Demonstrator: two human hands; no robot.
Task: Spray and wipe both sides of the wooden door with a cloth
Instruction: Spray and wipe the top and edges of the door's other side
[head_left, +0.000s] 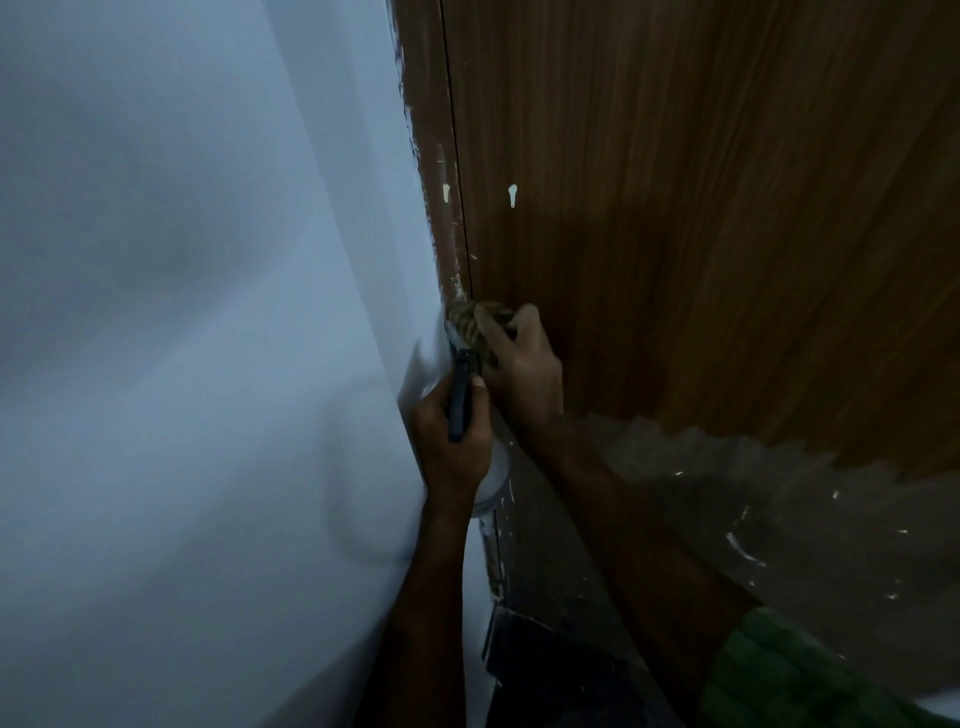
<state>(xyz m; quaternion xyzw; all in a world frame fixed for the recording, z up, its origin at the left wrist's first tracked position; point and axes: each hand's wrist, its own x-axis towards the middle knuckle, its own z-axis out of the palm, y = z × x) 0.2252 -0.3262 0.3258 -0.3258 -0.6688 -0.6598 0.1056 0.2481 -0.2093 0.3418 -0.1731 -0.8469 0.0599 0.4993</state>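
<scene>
1. Left hand (451, 441) is wrapped round a dark-handled spray bottle (460, 395), white body mostly hidden.
2. Right hand (519, 364) grips a bunched striped cloth (475, 325) against the door's left edge.
3. Wooden door (701, 208): brown vertical grain, white paint drips, greyish patch low down.

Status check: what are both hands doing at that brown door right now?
Left hand grips white spray bottle with dark trigger. Right hand presses bunched striped cloth against brown wooden door by its frame edge. Nothing in the way.
</scene>
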